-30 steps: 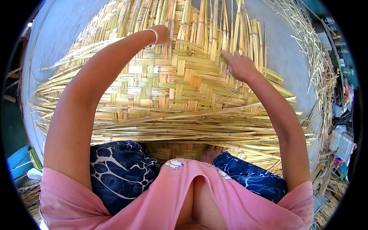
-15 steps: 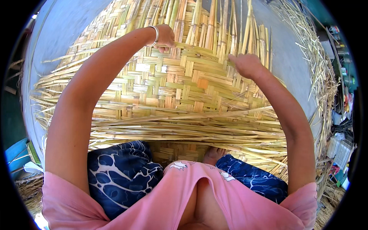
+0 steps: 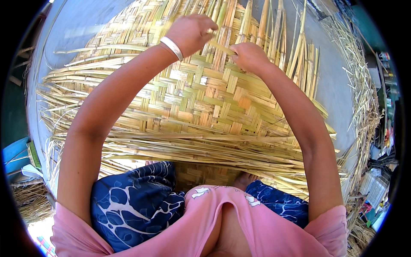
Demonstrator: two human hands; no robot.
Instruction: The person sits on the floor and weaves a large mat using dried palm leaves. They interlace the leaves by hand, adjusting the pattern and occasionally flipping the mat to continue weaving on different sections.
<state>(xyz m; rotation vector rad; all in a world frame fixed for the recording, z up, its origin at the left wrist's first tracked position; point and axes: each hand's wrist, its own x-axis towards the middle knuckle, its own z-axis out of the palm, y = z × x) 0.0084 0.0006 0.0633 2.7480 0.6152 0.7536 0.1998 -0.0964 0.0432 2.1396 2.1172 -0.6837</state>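
Observation:
My left hand (image 3: 195,32), with a pale bangle on the wrist, is closed on a flat cane strip above the far part of a woven cane mat (image 3: 195,96). A short length of the cane strip (image 3: 222,48) shows between my hands, slanting down to my right hand (image 3: 249,57), which pinches it with thumb and fingers. To the left of my left hand, a pale smear seems to be the same strip in motion. Unwoven strip ends (image 3: 263,25) fan out beyond my hands, and others (image 3: 70,81) stick out at the mat's left side.
A layer of loose cane strips (image 3: 205,150) lies across the near part of the mat, in front of my knees. Grey floor (image 3: 334,85) borders the mat. Straw-like scraps (image 3: 357,81) are heaped along the right, and a blue container (image 3: 16,155) stands far left.
My hands have come closer together: the left moved right and up, the right moved left and slightly up. The strip is now raised off the weave between them.

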